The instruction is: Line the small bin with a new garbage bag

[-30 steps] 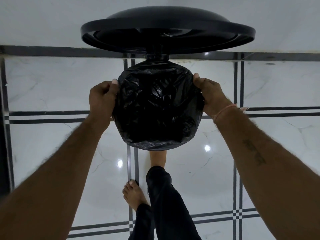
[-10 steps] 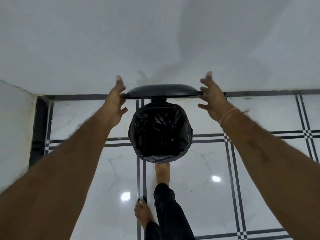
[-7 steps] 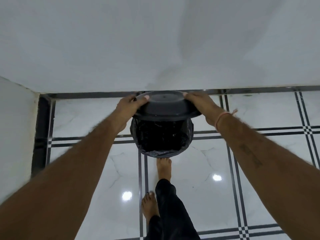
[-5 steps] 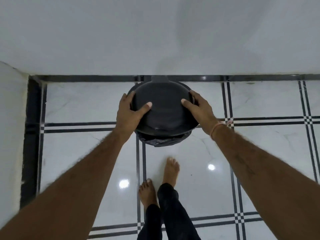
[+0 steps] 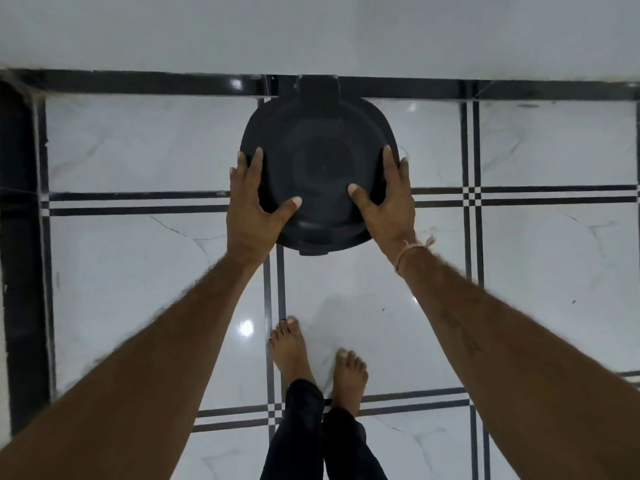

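Note:
The small black bin stands on the floor against the wall, seen from straight above. Its round black lid (image 5: pixel 320 157) is down flat and covers the whole opening. The black garbage bag is hidden under the lid. My left hand (image 5: pixel 254 202) lies on the lid's left edge, fingers spread, thumb on top. My right hand (image 5: pixel 386 202) lies on the right edge in the same way, a thread band on its wrist. Both hands press flat on the lid.
White marble floor tiles (image 5: pixel 138 278) with dark double lines surround the bin. A white wall (image 5: pixel 311 29) with a black skirting runs behind it. A dark strip (image 5: pixel 20 237) borders the left. My bare feet (image 5: pixel 318 355) stand just in front of the bin.
The lid, upright three seconds ago with the bag-lined opening in view, has swung down shut under both hands. My foot has come off the pedal and back beside the other.

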Action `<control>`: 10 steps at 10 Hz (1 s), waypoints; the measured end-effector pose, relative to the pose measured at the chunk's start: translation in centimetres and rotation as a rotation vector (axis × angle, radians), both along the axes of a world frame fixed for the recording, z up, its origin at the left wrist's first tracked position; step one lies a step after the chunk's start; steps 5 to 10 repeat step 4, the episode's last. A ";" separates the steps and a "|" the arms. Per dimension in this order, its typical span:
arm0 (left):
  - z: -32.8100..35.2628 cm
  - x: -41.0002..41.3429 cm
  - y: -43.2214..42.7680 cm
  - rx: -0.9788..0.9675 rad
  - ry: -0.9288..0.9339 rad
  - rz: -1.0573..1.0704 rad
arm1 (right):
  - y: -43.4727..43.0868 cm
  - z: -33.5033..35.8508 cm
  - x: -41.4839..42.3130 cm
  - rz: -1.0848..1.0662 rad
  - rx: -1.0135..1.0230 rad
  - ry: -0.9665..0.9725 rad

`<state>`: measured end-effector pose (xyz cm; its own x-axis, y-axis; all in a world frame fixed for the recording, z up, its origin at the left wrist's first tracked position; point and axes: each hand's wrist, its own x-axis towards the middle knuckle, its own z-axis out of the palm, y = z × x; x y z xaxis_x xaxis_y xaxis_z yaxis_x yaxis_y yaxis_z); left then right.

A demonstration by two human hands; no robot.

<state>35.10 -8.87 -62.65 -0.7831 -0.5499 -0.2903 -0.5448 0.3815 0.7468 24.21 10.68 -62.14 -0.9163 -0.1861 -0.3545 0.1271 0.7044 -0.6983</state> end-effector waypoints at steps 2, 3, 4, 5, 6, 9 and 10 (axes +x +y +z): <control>2.9 -0.1 0.2 -0.077 -0.150 -0.088 | 0.7 3.3 -1.6 0.117 0.081 -0.129; 7.9 -0.3 0.4 -0.151 -0.122 -0.063 | 1.3 7.6 -0.9 0.097 0.022 -0.037; 15.5 0.2 1.3 -0.198 0.001 -0.053 | 2.6 14.1 0.8 0.163 -0.017 0.085; 15.5 0.2 1.3 -0.198 0.001 -0.053 | 2.6 14.1 0.8 0.163 -0.017 0.085; 15.5 0.2 1.3 -0.198 0.001 -0.053 | 2.6 14.1 0.8 0.163 -0.017 0.085; 15.5 0.2 1.3 -0.198 0.001 -0.053 | 2.6 14.1 0.8 0.163 -0.017 0.085; 15.5 0.2 1.3 -0.198 0.001 -0.053 | 2.6 14.1 0.8 0.163 -0.017 0.085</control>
